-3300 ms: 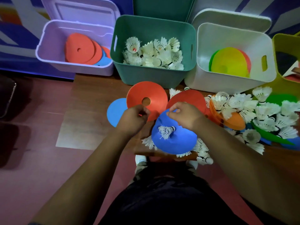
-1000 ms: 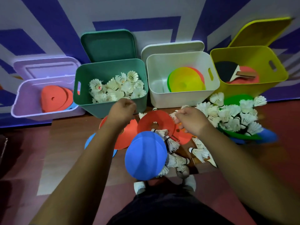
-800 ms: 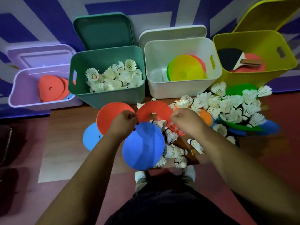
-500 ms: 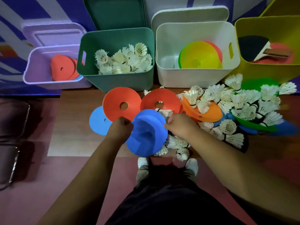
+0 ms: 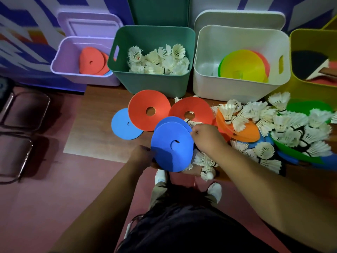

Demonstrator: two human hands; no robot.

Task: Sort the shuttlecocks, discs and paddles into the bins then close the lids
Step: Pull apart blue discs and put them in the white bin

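Both hands hold a blue disc (image 5: 169, 150) tilted up above the wooden table (image 5: 94, 132). My left hand (image 5: 143, 155) grips its left rim and my right hand (image 5: 206, 137) pinches its upper right rim. A second blue disc edge shows just behind it. Two red discs (image 5: 145, 108) and a light blue disc (image 5: 122, 125) lie flat beyond. Loose shuttlecocks (image 5: 284, 125) are heaped to the right over orange, green and blue discs. A few shuttlecocks (image 5: 204, 159) lie under the held disc.
Four open bins stand at the back: lilac bin (image 5: 60, 57) with red discs, green bin (image 5: 151, 81) with shuttlecocks, white bin (image 5: 228, 88) with yellow and green discs, yellow bin (image 5: 310, 88) with paddles. Their lids lean behind. Metal chair frames (image 5: 21, 128) stand left.
The blue disc has been lifted and turned so its flat face with the centre hole shows. Both hands pulled back toward my body.
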